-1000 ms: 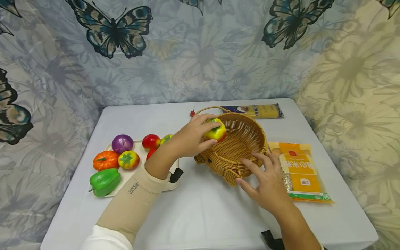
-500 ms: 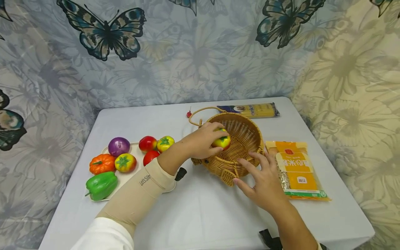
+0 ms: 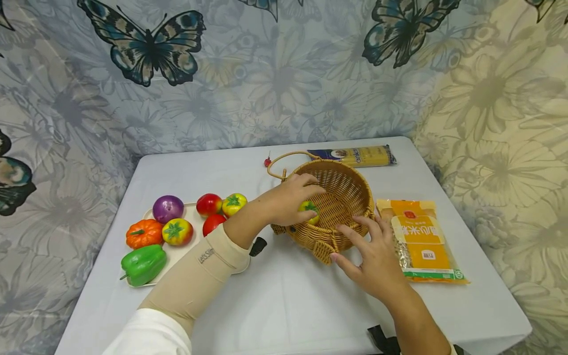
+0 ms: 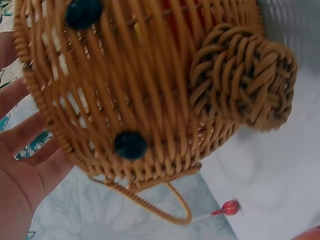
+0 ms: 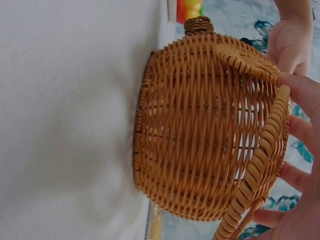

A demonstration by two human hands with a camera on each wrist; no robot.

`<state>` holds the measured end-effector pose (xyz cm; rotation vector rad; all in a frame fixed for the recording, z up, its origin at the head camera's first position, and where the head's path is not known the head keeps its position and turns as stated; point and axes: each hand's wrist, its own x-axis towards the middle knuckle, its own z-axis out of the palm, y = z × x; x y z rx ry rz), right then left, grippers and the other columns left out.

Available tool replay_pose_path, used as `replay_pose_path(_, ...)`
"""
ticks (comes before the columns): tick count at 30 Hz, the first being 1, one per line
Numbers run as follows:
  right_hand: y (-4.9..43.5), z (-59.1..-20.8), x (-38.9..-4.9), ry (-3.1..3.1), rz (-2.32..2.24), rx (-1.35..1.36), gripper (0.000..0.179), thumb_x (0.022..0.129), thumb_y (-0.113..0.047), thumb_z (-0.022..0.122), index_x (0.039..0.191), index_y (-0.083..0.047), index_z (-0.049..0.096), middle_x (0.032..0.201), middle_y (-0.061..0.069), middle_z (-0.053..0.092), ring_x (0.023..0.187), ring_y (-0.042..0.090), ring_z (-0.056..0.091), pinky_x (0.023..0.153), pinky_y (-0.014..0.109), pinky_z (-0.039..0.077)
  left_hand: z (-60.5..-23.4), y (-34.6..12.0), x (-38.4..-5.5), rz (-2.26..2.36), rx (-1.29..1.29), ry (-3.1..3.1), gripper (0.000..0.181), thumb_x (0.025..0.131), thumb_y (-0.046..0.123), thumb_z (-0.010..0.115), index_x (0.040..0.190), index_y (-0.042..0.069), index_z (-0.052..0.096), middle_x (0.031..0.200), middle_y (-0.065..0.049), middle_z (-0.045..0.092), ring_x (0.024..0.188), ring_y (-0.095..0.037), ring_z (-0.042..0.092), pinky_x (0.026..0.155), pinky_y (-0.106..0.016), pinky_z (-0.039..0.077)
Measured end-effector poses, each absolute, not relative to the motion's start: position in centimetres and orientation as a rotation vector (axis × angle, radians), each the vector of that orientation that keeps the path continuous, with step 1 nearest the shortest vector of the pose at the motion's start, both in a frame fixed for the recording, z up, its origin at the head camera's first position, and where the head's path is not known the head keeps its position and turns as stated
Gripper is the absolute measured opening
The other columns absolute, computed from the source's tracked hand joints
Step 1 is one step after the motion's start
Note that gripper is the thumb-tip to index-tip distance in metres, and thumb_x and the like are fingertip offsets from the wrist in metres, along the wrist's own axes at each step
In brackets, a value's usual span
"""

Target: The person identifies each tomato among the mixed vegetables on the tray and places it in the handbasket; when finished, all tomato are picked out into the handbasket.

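My left hand (image 3: 295, 199) hovers over the left side of the wicker basket (image 3: 350, 182), fingers spread and loosely bent. Under it, inside the basket, lies a yellow-and-red toy persimmon (image 3: 310, 209) with a green leafy top, partly hidden by the thumb. Through the weave, the left wrist view shows some red. My right hand (image 3: 374, 259) rests at the basket's near right rim, its relaxed fingers apart along the edge. In the right wrist view, its thumb touches the tip of the woven ear (image 5: 245, 60), and the handle (image 5: 255, 175) hangs beside the fingers.
A tray (image 3: 192, 213) at left carries a purple onion (image 3: 168, 209), orange pumpkin (image 3: 144, 233), green bell pepper (image 3: 144, 265) and several red or yellow fruits. A pasta pack (image 3: 364, 156) lies behind the basket, a grain bag (image 3: 423, 241) to its right, and a red lollipop (image 3: 267, 161) behind left.
My left hand has carried the persimmon from above the rim into the basket and let it go. The fruit now sits lower, below the fingers. The right hand has stayed at the rim.
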<state>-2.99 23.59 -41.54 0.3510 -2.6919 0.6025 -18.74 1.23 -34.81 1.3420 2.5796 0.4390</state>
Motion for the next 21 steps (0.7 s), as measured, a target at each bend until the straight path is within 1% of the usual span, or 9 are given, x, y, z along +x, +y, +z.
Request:
replay_pose_path(2, 23.5, -41.5, -3.0, -2.687, 0.606, 0.359, 0.063, 0.077, -0.035, 0.087, 0.134, -0.024, 0.065, 0.144, 0.022, 0.046, 0.140, 0.062, 0.025, 0.105, 0.082, 0.024, -34.5, 0.9, -18.8, 0.445, 1.332, 2.589, 0.057, 0.100, 0.039, 0.066, 0.152, 0.023, 0.048, 0.159, -0.007, 0.036, 0.144, -0.028, 0.038, 0.117, -0.045, 0.039)
replay_pose_path(3, 23.5, -41.5, -3.0, -2.684, 0.608, 0.365, 0.063, 0.076, -0.035, 0.087, 0.134, -0.023, 0.065, 0.144, 0.022, 0.046, 0.139, 0.062, 0.026, 0.105, 0.081, 0.024, -34.3, 0.7, -18.8, 0.453, 1.326, 2.594, 0.057, 0.100, 0.039, 0.066, 0.152, 0.024, 0.048, 0.159, -0.007, 0.036, 0.144, -0.029, 0.038, 0.116, -0.046, 0.040)
replay_pose_path(6, 23.5, -41.5, -3.1, -2.673, 0.612, 0.374, 0.063, 0.076, -0.034, 0.088, 0.133, -0.022, 0.066, 0.144, 0.023, 0.047, 0.139, 0.061, 0.027, 0.105, 0.081, 0.025, -33.8, 0.0, -18.8, 0.456, 1.310, 2.613, 0.057, 0.100, 0.040, 0.066, 0.152, 0.025, 0.048, 0.160, -0.006, 0.036, 0.145, -0.029, 0.037, 0.115, -0.044, 0.042)
replay_pose_path(9, 23.4, -41.5, -3.2, -2.655, 0.622, 0.387, 0.062, 0.075, -0.032, 0.088, 0.132, -0.022, 0.067, 0.143, 0.023, 0.047, 0.138, 0.060, 0.028, 0.104, 0.080, 0.025, -33.4, -0.9, -18.8, 0.479, 1.290, 2.627, 0.057, 0.099, 0.039, 0.066, 0.152, 0.023, 0.049, 0.160, -0.007, 0.036, 0.144, -0.030, 0.037, 0.112, -0.042, 0.044)
replay_pose_path(13, 23.2, -41.7, -3.3, -2.625, 0.629, 0.405, 0.062, 0.073, -0.031, 0.089, 0.130, -0.021, 0.068, 0.140, 0.023, 0.049, 0.136, 0.059, 0.030, 0.105, 0.080, 0.024, -33.2, -2.0, -18.9, 0.497, 1.257, 2.638, 0.058, 0.099, 0.037, 0.066, 0.152, 0.020, 0.048, 0.160, -0.009, 0.036, 0.145, -0.032, 0.035, 0.113, -0.044, 0.043)
replay_pose_path(18, 23.1, -41.9, -3.5, -2.607, 0.628, 0.418, 0.060, 0.074, -0.033, 0.088, 0.129, -0.020, 0.068, 0.139, 0.024, 0.049, 0.135, 0.056, 0.031, 0.105, 0.078, 0.023, -33.3, -3.7, -18.9, 0.479, 1.171, 2.664, 0.059, 0.099, 0.038, 0.067, 0.152, 0.024, 0.048, 0.161, -0.006, 0.034, 0.148, -0.030, 0.031, 0.116, -0.046, 0.041)
replay_pose_path(21, 23.1, -42.0, -3.6, -2.607, 0.631, 0.423, 0.059, 0.075, -0.034, 0.087, 0.129, -0.020, 0.068, 0.139, 0.024, 0.049, 0.135, 0.056, 0.031, 0.105, 0.077, 0.023, -33.6, -5.0, -18.8, 0.482, 1.132, 2.674, 0.059, 0.098, 0.038, 0.068, 0.152, 0.024, 0.048, 0.162, -0.006, 0.033, 0.149, -0.030, 0.030, 0.116, -0.047, 0.040)
